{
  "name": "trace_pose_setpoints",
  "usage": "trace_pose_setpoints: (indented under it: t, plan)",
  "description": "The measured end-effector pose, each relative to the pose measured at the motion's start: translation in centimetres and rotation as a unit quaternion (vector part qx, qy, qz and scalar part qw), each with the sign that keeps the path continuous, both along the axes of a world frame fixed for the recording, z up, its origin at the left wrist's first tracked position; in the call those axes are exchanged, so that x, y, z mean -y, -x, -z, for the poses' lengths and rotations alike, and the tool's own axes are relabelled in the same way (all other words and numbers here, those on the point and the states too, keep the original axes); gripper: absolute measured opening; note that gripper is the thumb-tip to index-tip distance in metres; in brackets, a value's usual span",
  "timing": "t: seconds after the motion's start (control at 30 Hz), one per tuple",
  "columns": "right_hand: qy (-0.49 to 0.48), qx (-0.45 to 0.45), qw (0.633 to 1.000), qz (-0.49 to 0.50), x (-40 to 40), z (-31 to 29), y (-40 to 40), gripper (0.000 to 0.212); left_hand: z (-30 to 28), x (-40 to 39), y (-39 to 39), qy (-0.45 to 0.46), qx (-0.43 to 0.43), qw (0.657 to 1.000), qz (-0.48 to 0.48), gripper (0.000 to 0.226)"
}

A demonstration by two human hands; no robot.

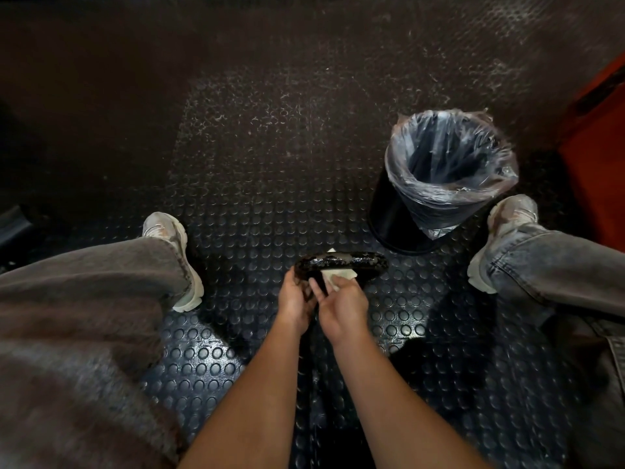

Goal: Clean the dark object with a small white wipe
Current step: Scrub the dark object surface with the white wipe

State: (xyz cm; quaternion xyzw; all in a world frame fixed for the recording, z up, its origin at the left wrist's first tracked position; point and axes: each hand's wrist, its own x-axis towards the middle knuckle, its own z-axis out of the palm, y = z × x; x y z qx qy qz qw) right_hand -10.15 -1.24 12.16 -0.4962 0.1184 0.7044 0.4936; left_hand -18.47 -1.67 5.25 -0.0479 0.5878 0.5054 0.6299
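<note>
A dark, glossy, oblong object [351,260] with pale smears on top is held low over the studded floor, between my knees. My left hand [297,296] grips its near left end, fingers curled round it. My right hand [341,302] pinches a small white wipe [338,276] and presses it against the object's near side. A corner of white also shows behind the object's top edge. The underside of the object is hidden.
A black bin [389,218] lined with a clear plastic bag [449,157] stands to the right, just beyond the object. My legs in grey jeans and pale shoes [176,252] flank the hands. An orange surface [595,184] borders the far right. Black studded rubber floor [270,164] lies ahead.
</note>
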Motion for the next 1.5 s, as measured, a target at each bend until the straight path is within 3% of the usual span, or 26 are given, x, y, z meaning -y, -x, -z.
trace_pose_setpoints:
  t: [0.1, 0.2, 0.37, 0.67, 0.77, 0.9, 1.03, 1.2, 1.33, 1.5]
  plan:
    - [0.001, 0.021, 0.999, -0.034, 0.8, 0.0, -0.4, 0.027, -0.3, 0.0, -0.1, 0.006, -0.012, 1.0, -0.005, 0.045]
    - [0.006, 0.057, 0.998, 0.009, 0.6, -0.2, -1.7, 0.022, -0.2, -0.1, -0.4, 0.0, -0.002, 1.0, -0.013, 0.045]
    - [0.017, 0.0, 0.997, 0.082, -1.2, 0.3, -2.5, 0.024, 0.2, -0.2, -0.3, -0.008, -0.008, 1.0, -0.009, 0.046]
    - [-0.014, -0.005, 0.999, -0.032, 0.1, 0.2, -0.8, 0.029, 0.1, -0.1, -0.2, -0.004, -0.001, 1.0, -0.011, 0.048]
    - [0.01, 0.038, 0.999, 0.029, -0.1, 0.0, -2.4, 0.023, 0.2, -0.1, -0.3, -0.008, 0.0, 1.0, -0.008, 0.047]
    - [0.019, 0.019, 0.995, 0.095, -1.1, 0.4, -3.2, 0.025, -0.3, -0.1, -0.4, -0.008, -0.01, 1.0, -0.009, 0.046]
    - [-0.001, 0.017, 1.0, 0.008, -1.3, 0.1, -1.2, 0.026, 0.0, -0.1, -0.3, -0.01, 0.001, 1.0, -0.003, 0.048]
    - [-0.004, -0.006, 1.0, -0.009, 0.4, -0.1, 0.0, 0.035, -0.1, 0.0, -0.3, -0.001, 0.015, 1.0, 0.002, 0.051]
    - [0.034, 0.067, 0.995, 0.065, 0.1, 0.3, -1.9, 0.02, -0.1, 0.0, -0.4, -0.013, 0.0, 1.0, -0.01, 0.047]
    - [0.024, 0.02, 0.994, 0.103, -1.4, 0.7, -2.5, 0.025, -0.4, 0.0, -0.5, -0.016, -0.005, 1.0, -0.008, 0.047]
